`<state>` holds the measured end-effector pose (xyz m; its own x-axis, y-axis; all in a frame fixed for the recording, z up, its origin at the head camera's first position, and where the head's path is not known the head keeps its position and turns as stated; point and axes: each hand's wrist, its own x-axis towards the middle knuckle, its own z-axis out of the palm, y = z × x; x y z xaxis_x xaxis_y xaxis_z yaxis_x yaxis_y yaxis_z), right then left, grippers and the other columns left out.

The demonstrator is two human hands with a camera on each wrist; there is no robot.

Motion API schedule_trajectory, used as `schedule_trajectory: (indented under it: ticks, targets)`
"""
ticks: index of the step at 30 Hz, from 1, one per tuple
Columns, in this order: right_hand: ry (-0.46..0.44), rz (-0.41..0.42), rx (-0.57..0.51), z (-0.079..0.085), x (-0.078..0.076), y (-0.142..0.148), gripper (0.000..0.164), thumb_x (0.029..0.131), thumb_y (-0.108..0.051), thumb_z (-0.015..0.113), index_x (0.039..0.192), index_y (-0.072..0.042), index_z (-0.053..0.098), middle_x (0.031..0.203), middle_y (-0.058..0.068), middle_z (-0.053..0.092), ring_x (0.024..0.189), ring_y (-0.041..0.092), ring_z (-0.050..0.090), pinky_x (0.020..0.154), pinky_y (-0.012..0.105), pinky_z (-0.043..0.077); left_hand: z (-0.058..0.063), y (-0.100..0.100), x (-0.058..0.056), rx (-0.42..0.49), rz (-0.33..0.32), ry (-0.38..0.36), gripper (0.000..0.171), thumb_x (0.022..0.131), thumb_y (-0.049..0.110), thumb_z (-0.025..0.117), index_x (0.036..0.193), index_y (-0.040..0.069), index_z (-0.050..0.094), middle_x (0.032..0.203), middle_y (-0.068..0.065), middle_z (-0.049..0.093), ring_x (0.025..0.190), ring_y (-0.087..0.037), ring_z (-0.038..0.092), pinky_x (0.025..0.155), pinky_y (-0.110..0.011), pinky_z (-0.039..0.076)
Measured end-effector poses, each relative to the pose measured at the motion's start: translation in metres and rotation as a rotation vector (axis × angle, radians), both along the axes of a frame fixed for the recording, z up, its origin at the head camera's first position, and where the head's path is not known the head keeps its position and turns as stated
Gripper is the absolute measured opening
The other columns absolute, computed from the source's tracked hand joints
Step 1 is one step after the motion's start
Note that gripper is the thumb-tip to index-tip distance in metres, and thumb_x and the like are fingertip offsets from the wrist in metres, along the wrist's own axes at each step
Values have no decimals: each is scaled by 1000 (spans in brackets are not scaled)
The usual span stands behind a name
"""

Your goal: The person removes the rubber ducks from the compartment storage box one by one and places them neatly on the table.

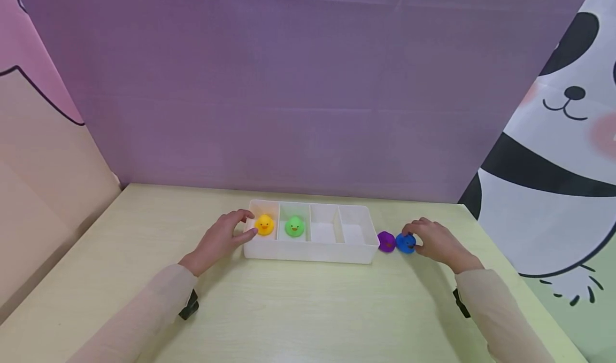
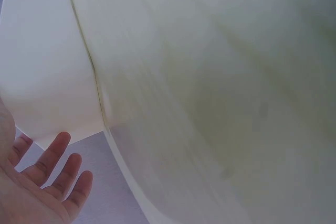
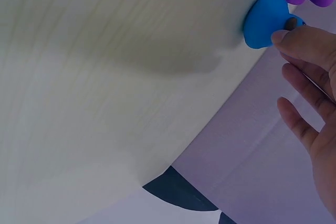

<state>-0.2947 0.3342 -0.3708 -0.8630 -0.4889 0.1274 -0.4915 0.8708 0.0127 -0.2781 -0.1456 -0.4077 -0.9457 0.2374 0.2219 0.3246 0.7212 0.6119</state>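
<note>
A white tray (image 1: 308,252) with four-sided compartments in a row lies on the table. Its leftmost compartment holds a yellow toy duck (image 1: 264,224), and the one beside that a green toy duck (image 1: 295,226). My left hand (image 1: 220,241) is at the tray's left end, thumb and index fingertips at the wall; the left wrist view shows other fingers (image 2: 52,161) spread loosely beside a white surface. To the right of the tray, my right hand (image 1: 440,244) pinches a blue toy duck (image 3: 265,22) between thumb and fingers. A purple toy duck (image 1: 386,241) sits between the blue one and the tray.
The pale wooden table (image 1: 308,315) ends at a purple backdrop (image 1: 308,95) behind the tray. A panda-printed panel (image 1: 544,170) stands on the right, and a pink and beige panel (image 1: 48,170) on the left.
</note>
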Motion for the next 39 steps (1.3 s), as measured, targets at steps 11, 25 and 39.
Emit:
schedule_trajectory:
  ticks: [11,25,39]
  targets:
    - [2,-4,1,-1,1,1,36,65,0,77,98,-8,65,98,10,66,94,32,56,80,53,47,-1,1,0,-8,1,4,43,86,36,60,122,14,51,116,-11,55,104,-29,47,86,-45,44]
    - [43,41,21,16,1,-3,34,66,0,76,97,-7,65,95,9,65,90,30,56,76,49,48,0,0,1,-3,-2,18,43,86,37,60,121,13,52,115,-11,56,104,-30,48,86,-45,44]
    - [64,69,5,25,-2,-26,30,69,-3,74,97,-7,65,96,8,65,91,28,57,78,45,48,1,0,1,2,2,14,43,86,36,61,121,13,52,115,-11,56,102,-30,48,84,-45,44]
